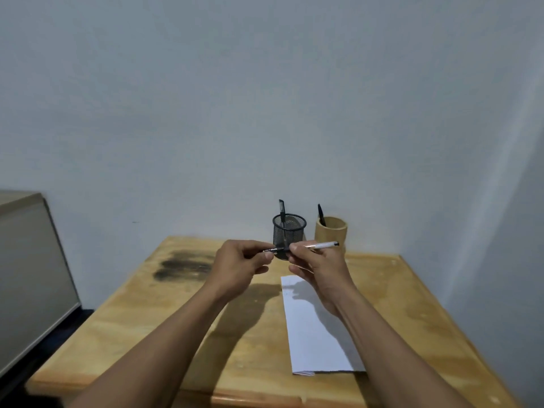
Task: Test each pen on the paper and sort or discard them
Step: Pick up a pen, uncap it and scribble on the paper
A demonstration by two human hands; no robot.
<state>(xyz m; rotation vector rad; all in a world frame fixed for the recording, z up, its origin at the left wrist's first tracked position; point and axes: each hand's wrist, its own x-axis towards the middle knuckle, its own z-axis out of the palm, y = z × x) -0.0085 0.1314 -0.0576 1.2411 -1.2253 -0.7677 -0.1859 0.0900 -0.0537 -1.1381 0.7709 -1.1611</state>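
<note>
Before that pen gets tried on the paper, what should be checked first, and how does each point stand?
1. Pen held in both hands: the left hand pinches its dark end, the right hand holds the pale barrel. Ok.
2. Cap off and tip bare: fingers hide the join. Cannot tell.
3. Paper lying flat on the table, below the hands. Ok.
4. Mesh cup upright, open for sorting. Ok.
5. Bamboo cup upright. Ok.
</note>
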